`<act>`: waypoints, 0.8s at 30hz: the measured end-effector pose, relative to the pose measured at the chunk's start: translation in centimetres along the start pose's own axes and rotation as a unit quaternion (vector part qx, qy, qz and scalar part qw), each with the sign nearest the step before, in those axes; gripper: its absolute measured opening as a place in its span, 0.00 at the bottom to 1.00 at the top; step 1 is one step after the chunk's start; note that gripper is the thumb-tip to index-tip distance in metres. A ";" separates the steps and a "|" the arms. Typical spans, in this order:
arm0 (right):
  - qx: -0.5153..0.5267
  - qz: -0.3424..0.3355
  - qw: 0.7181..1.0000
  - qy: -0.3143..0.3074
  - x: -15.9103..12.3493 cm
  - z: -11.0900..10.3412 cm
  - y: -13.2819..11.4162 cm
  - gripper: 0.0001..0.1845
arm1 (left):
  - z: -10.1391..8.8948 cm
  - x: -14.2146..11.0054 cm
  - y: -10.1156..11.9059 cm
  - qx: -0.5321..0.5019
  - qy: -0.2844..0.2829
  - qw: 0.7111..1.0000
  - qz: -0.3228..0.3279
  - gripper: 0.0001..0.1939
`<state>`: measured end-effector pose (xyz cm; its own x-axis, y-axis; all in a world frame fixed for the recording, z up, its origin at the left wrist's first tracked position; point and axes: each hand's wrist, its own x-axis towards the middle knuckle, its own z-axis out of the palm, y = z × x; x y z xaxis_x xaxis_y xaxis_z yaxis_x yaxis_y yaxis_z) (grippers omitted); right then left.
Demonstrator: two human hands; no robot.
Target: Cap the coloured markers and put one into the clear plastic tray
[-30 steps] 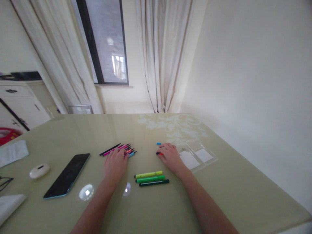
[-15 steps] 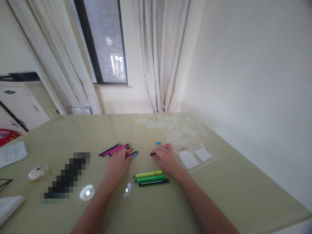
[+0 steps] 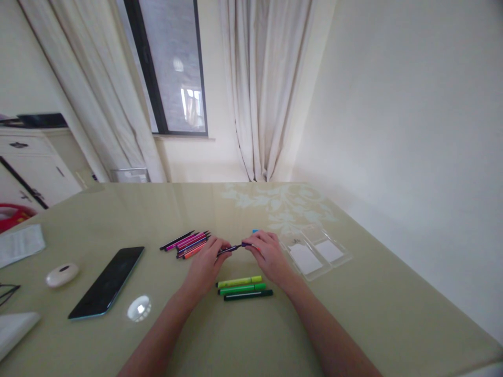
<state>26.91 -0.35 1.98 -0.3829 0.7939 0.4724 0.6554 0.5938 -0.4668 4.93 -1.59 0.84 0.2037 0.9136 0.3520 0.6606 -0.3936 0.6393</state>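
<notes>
We face a pale wall [image 3: 401,115] filling the right of the frame, and a glossy olive-toned table [image 3: 396,314] across the lower half. Cream curtains [image 3: 259,84] flank a dark-framed window [image 3: 176,57] at upper left. At lower left we see a black phone [image 3: 108,283]; right of centre lies a clear plastic case [image 3: 328,269], its dark marking too small for us to read. Near the centre, the left hand [image 3: 205,264] pinches a dark purple pen [image 3: 230,251] between thumb and fingers, tip pointing right. The right hand's [image 3: 271,256] thumb and fingers pinch a purple cap [image 3: 247,244] at that tip; we cannot tell whether they touch. Three green pens [image 3: 243,288] lie in a row below, and a pile of mostly pink pens [image 3: 191,242] sits beside the left hand. A small blue piece [image 3: 255,231] peeks out behind the right hand.
</notes>
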 end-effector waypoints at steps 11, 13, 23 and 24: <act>0.106 0.021 0.994 -0.030 0.2 -0.7 -0.5 0.12 | 0.6 -0.4 0.6 -0.042 0.020 0.999 0.023 0.11; 0.119 0.026 0.992 -0.027 0.2 -0.6 -0.7 0.13 | 0.6 -0.4 0.6 -0.050 0.029 0.998 0.019 0.12; 0.222 0.106 0.961 0.127 0.6 -1.2 1.3 0.15 | 0.0 -0.5 1.8 -0.066 -0.125 0.990 -0.012 0.10; 0.209 0.129 0.958 0.148 0.6 -1.5 2.0 0.15 | 0.0 -0.6 1.9 -0.054 -0.146 0.988 -0.004 0.10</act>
<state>28.96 1.14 2.44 -0.0009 0.8856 0.4644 0.3621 0.4332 -0.8254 6.04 -2.87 1.80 0.4085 0.9014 0.1437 0.5856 -0.3796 0.7162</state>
